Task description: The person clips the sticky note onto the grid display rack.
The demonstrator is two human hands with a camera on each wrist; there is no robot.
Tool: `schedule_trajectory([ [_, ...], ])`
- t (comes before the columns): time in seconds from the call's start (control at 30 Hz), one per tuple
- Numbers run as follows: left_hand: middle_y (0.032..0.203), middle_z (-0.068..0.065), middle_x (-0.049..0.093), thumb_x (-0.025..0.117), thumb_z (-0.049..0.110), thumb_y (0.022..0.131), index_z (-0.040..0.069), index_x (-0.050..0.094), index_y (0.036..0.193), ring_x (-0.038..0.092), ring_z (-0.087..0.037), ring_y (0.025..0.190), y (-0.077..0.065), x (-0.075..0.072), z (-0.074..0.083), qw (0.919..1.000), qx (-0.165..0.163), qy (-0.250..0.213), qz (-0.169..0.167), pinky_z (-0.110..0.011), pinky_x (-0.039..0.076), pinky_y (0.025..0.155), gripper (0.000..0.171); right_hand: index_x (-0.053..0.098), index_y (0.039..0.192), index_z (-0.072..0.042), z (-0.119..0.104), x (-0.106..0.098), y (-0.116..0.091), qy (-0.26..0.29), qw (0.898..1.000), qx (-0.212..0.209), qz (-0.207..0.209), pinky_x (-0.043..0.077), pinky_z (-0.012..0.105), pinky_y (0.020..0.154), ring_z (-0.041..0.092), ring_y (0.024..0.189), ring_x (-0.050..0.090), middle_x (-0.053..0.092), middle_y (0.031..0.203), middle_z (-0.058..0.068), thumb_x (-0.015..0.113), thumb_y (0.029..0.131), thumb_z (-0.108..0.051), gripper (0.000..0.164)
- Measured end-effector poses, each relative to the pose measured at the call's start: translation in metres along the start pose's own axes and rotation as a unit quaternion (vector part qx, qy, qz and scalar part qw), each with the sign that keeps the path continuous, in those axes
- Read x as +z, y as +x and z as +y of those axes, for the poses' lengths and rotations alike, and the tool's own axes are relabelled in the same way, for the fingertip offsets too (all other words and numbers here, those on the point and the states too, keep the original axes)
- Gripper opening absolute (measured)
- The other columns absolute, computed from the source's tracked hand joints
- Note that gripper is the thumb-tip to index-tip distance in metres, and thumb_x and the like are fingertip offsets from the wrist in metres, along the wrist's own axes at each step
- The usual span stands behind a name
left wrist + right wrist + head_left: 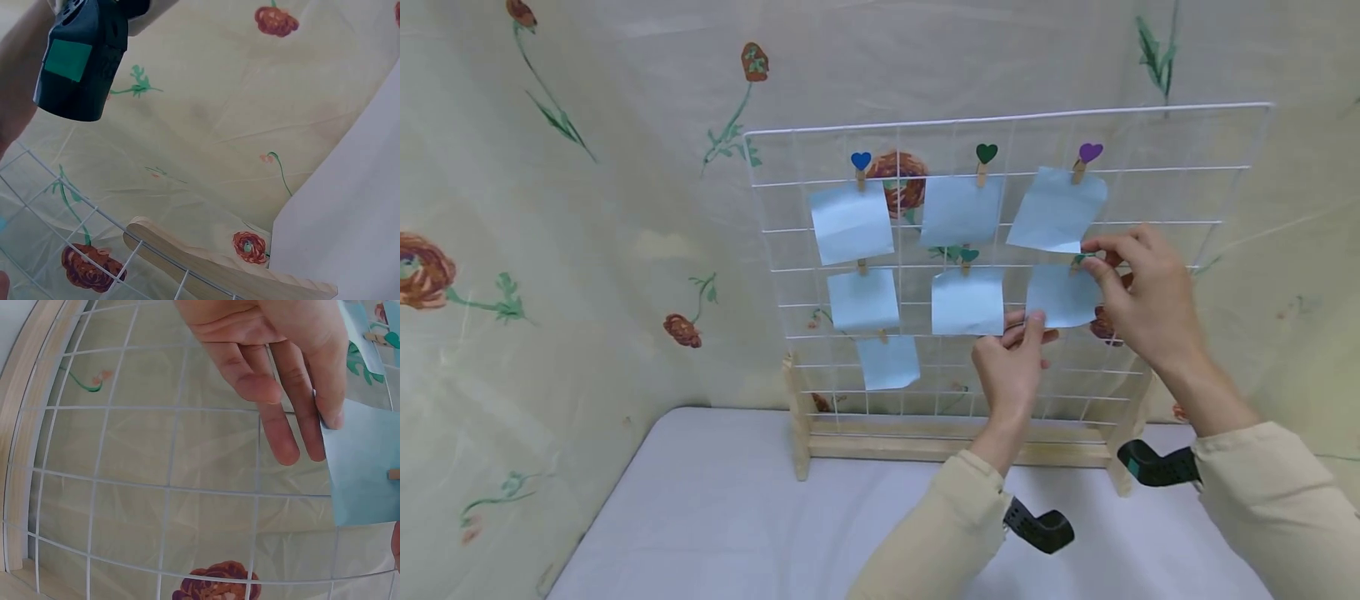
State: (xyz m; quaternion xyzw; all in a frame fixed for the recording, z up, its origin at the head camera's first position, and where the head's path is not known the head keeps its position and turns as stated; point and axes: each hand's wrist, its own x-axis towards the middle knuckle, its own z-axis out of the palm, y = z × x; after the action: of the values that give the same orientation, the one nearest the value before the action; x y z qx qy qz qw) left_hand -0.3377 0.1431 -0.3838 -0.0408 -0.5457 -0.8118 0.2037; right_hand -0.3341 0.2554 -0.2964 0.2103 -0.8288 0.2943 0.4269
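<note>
A white wire grid (925, 379) carries several pale blue paper notes in rows, held by small wooden clothespins with heart tops. My right hand (1153, 296) pinches a clothespin (1078, 261) with a green heart, at the top edge of the rightmost note (1060, 298) in the second row. Below it, my left hand (1011, 367) pinches that note's lower left corner, thumb in front. The right wrist view shows the left hand (281, 369) with its thumb on the corner of the note (362, 465), and part of the clothespin (394, 474) at the frame's edge.
The grid stands on a wooden base (887, 448) on a white-covered table (700, 500). Behind hangs a cream curtain (610, 208) with painted flowers. Along the top row are clothespins with a blue heart (861, 161), a dark green heart (987, 153) and a purple heart (1090, 152).
</note>
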Motion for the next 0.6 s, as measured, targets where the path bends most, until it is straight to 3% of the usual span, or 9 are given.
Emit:
schedule_trajectory([
  [0.27, 0.079, -0.01, 0.074, 0.067, 0.028, 0.088, 0.012, 0.066, 0.095, 0.072, -0.019, 0.068, 0.0, -0.0032, -0.0014, 1.0, 0.003, -0.004, -0.007, -0.018, 0.047, 0.045, 0.018, 0.068, 0.104, 0.003, 0.0009, 0.0049, -0.0019, -0.014, 1.0, 0.002, 0.017, 0.032, 0.002, 0.054, -0.005, 0.063, 0.037, 0.049, 0.084, 0.014, 0.063, 0.088, -0.004, 0.018],
  [0.6, 0.078, -0.012, 0.074, 0.069, 0.026, 0.087, 0.008, 0.069, 0.09, 0.07, -0.016, 0.062, -0.001, -0.0049, -0.0018, 0.9999, -0.003, 0.004, -0.013, -0.019, 0.048, 0.044, 0.019, 0.067, 0.109, 0.004, 0.0011, 0.0097, -0.0057, 0.009, 0.999, 0.003, 0.038, 0.033, -0.002, 0.062, -0.014, 0.081, 0.042, 0.054, 0.092, 0.019, 0.061, 0.089, -0.003, 0.022],
])
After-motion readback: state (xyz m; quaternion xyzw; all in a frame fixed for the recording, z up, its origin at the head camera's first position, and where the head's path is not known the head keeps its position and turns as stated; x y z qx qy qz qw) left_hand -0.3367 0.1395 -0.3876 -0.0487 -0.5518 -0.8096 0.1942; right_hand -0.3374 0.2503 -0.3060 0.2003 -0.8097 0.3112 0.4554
